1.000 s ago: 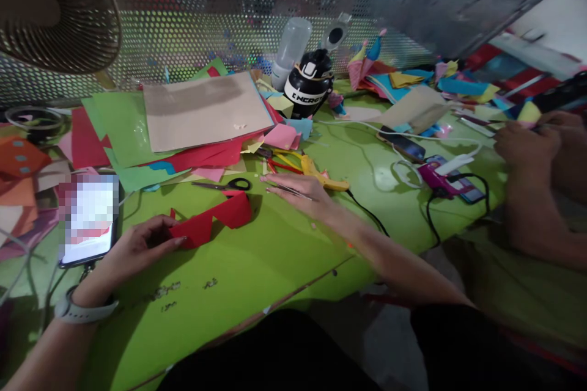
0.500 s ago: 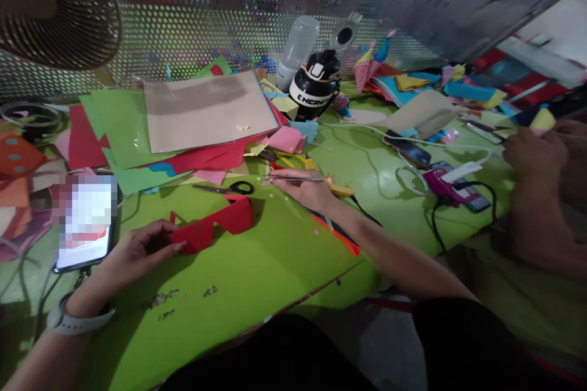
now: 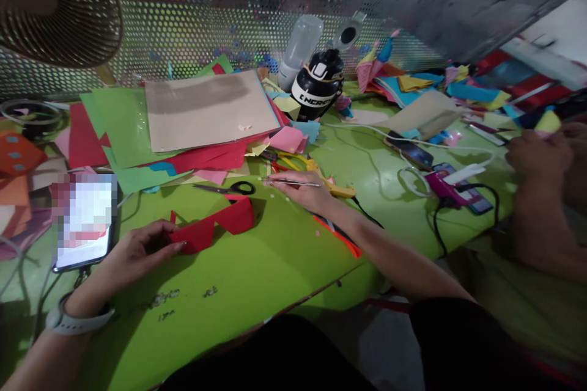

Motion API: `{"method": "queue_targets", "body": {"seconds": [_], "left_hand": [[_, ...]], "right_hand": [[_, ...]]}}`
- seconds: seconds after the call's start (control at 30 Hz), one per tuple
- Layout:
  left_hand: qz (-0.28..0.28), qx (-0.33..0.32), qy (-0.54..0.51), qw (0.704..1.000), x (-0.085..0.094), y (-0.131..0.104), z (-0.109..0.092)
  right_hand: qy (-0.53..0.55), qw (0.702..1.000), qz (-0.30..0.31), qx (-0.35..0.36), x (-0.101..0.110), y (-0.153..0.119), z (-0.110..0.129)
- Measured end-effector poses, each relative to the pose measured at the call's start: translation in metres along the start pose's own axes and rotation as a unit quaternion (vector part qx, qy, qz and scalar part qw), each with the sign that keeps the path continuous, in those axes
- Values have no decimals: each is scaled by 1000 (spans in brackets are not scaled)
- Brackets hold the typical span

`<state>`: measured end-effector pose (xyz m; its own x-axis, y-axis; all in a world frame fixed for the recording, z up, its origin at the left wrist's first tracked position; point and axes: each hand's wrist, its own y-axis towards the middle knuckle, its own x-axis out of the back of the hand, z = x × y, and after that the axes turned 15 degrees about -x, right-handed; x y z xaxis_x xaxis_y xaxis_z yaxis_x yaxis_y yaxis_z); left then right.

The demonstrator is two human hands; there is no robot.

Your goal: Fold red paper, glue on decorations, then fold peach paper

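Red zigzag paper strip (image 3: 213, 228) is used as the landmark: it lies on the green table (image 3: 257, 269), its near end pinched in the fingers of the left hand (image 3: 137, 250), which is closed on that end with the palm resting on the table. A pale watch (image 3: 76, 317) is worn on that wrist. Beyond the far end of the strip, and to its right, the right hand (image 3: 305, 190) is laid on the table with a thin pair of metal tweezers (image 3: 288, 181) gripped between its fingers, the tips pointed back toward the strip's side. The right hand is kept apart from the strip and does not touch it. Black-handled scissors (image 3: 227, 187) are seen just behind the strip's far end, between it and a heap of coloured paper sheets (image 3: 197, 122). A phone (image 3: 85, 220) is placed to the left of the strip, just beyond the left hand. Further behind the strip, past the sheets, a black bottle (image 3: 318, 88) stands upright. Well to the right of the strip, another person's hands (image 3: 539, 156) are held over the table's far side beside a purple device (image 3: 443, 184) with cables
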<state>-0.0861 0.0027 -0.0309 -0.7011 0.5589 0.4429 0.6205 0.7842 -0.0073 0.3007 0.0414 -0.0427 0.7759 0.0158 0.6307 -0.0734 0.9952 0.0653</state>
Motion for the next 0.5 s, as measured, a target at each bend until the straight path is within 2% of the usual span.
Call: {"method": "queue_targets", "body": {"seconds": [0.5], "left_hand": [[-3,-12,5,1000,-1,2,-1]], "right_hand": [[107,987,38,-112,-2,10,-2]]}}
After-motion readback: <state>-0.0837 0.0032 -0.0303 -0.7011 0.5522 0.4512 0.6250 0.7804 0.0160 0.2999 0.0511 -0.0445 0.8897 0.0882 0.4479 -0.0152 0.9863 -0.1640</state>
